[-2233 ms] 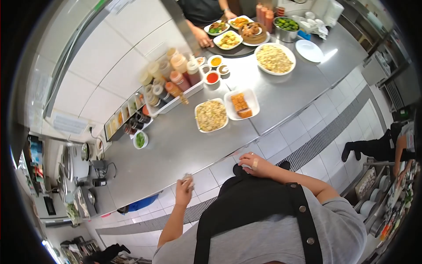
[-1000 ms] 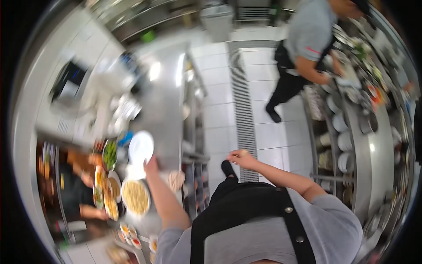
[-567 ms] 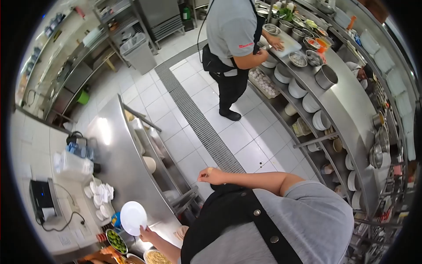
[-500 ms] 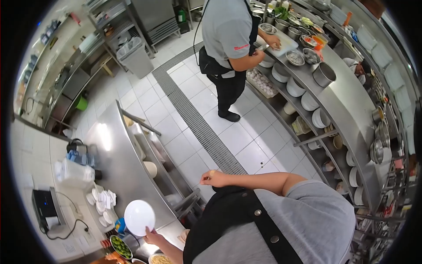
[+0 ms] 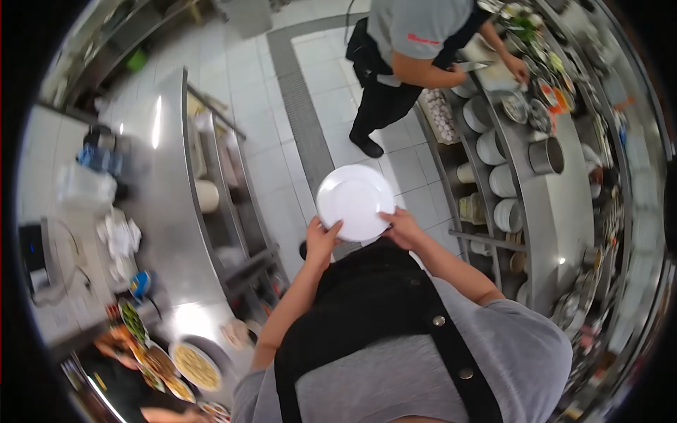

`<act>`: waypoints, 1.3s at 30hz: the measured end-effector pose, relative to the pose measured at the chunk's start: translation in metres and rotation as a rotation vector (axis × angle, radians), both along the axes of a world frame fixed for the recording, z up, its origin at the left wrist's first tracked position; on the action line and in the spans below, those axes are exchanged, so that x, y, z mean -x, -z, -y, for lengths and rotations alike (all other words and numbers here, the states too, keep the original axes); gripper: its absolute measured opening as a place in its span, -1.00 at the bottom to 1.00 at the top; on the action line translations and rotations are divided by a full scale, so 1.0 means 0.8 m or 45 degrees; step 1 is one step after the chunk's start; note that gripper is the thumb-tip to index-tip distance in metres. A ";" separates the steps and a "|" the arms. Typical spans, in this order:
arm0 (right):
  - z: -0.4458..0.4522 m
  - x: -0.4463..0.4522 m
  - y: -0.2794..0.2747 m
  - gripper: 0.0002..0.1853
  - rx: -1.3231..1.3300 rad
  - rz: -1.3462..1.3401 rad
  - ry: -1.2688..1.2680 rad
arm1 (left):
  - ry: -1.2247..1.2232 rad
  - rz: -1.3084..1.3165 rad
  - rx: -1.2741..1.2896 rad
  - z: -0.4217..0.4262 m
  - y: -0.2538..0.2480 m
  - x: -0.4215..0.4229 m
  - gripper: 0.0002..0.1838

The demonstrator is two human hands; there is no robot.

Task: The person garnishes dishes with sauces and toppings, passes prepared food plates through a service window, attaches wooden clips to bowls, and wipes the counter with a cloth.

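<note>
A round white plate [image 5: 356, 201] is held in front of my apron, over the floor between the two counters. My left hand [image 5: 323, 240] grips its lower left rim, thumb on top. On the lower right rim, my right hand [image 5: 400, 227] is closed with its thumb over the edge. Nothing lies on the plate's upper face. The fingers beneath the plate are hidden.
A steel counter [image 5: 159, 190] runs along the left, with a bowl of pale food [image 5: 196, 366] at its near end. To the right stands a counter [image 5: 557, 211] with stacked bowls beneath. Ahead, a co-worker [image 5: 416, 56] holds a knife [image 5: 476, 65] at a cutting board.
The plate has moved from over the left counter to in front of my body. My right hand, empty before, now grips it too. The view has turned and shifted.
</note>
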State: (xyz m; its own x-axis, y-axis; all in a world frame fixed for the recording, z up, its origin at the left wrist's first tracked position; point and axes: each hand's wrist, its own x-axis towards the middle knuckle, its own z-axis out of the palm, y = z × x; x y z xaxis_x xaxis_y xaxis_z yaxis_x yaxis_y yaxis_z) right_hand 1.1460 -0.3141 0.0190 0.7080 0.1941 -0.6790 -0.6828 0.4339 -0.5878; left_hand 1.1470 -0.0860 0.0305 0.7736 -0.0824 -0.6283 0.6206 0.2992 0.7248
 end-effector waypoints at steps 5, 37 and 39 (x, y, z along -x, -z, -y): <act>0.230 -0.059 0.114 -0.65 0.223 -0.276 0.154 | -0.137 -0.109 0.081 0.114 0.054 0.012 -0.66; 0.634 -0.477 0.405 -0.68 0.583 -0.004 0.271 | -1.101 -1.490 -0.432 0.433 0.182 0.688 -0.60; 0.636 -0.482 0.402 -0.69 0.592 -0.001 0.270 | -1.026 -1.473 -0.612 0.427 0.197 0.683 -0.69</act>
State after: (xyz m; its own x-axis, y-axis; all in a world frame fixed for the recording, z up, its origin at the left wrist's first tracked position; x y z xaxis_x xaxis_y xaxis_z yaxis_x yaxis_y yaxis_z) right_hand 1.5315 -0.8231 -0.3025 0.6982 -0.2770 -0.6601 -0.6088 0.2555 -0.7511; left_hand 0.6008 -0.4273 -0.1270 -0.4250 0.5023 -0.7531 0.6946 0.7144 0.0845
